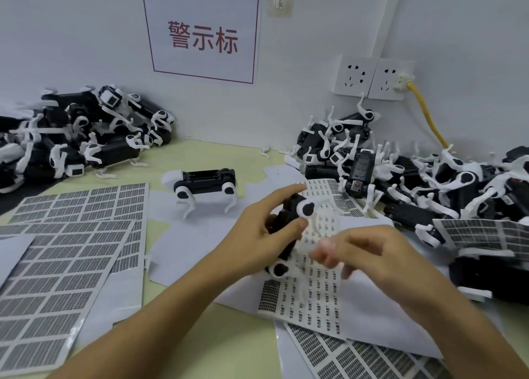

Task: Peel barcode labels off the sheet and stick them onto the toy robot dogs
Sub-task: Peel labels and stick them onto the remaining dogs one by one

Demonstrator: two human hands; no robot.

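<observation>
Fingers (289, 192) of the left hand (257, 235) curl round a black-and-white toy robot dog (289, 229), thumb pressed on its flank, holding it above the barcode label sheet (317, 301). Just right of the dog, the right hand (369, 252) hovers with fingertips bunched (too blurred to tell whether they pinch a label). Both forearms reach in from the lower edge.

A white wall sign (200, 33) bordered in red reads "警示标" in red characters, while the print on the barcode label sheets (312, 290) on the table stays too small and blurred to read.
</observation>
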